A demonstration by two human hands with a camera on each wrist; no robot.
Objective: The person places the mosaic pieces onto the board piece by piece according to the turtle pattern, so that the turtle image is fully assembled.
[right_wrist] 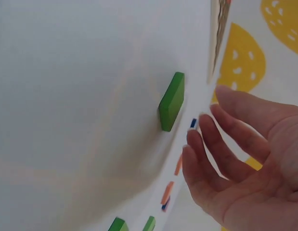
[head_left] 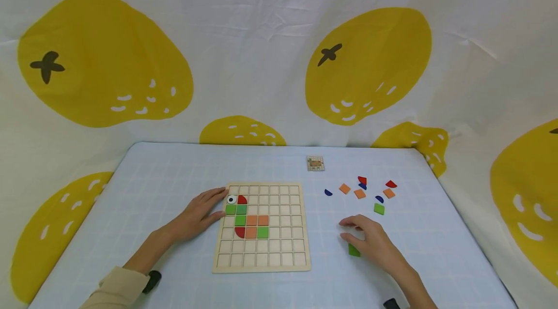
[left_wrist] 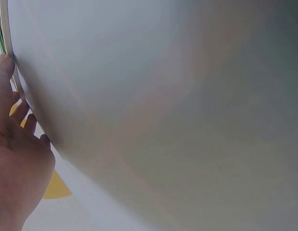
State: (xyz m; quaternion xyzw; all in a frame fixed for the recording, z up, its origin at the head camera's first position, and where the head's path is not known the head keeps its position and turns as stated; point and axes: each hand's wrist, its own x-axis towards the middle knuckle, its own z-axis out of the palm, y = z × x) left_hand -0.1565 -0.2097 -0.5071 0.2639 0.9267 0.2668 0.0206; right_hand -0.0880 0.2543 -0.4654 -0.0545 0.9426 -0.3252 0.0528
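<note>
A square wooden grid board lies on the table, with a round eye tile and several red, green and orange tiles set in its upper left cells. My left hand rests at the board's left edge, thumb and fingertips spread along the rim. To the right of the board, my right hand hovers with fingers loosely bent and nothing between them. Partly hidden beneath it is a green tile. In the right wrist view, a green square tile lies on the table beyond the fingertips.
Loose pieces lie scattered right of the board: orange squares, red quarter-rounds, blue half-rounds and another green square. A small patterned card sits at the back. Behind the table hangs a fruit-print cloth.
</note>
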